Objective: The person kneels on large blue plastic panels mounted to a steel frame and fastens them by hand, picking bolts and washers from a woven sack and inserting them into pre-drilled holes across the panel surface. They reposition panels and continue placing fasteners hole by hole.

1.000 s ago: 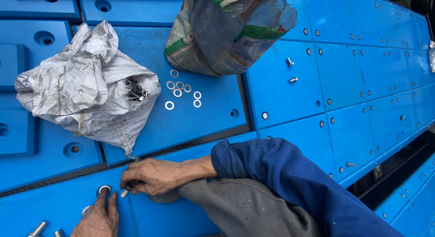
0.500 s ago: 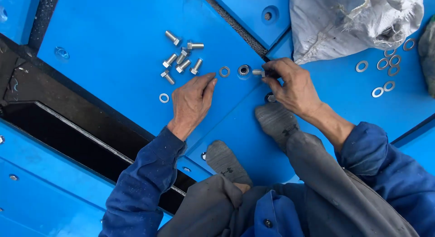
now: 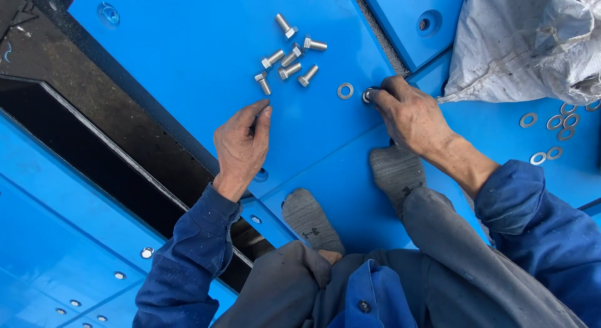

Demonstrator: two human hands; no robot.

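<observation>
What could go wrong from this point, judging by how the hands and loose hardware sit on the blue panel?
The loose bolts lie on a tilted-looking blue panel near the dark gap; a nudge from the left hand might roll them in. The right hand hides the bolt it presses at the hole, so misalignment could go unseen.

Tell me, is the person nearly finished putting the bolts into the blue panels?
Not nearly. Done: the lower-left panels already show seated bolt heads. In hand: the right hand works a bolt and washer into a hole at the panel's edge; the left hand rests nearby, seemingly empty. Left: seven loose bolts, a spare washer, more washers by the grey sack, and an open hole.
</observation>
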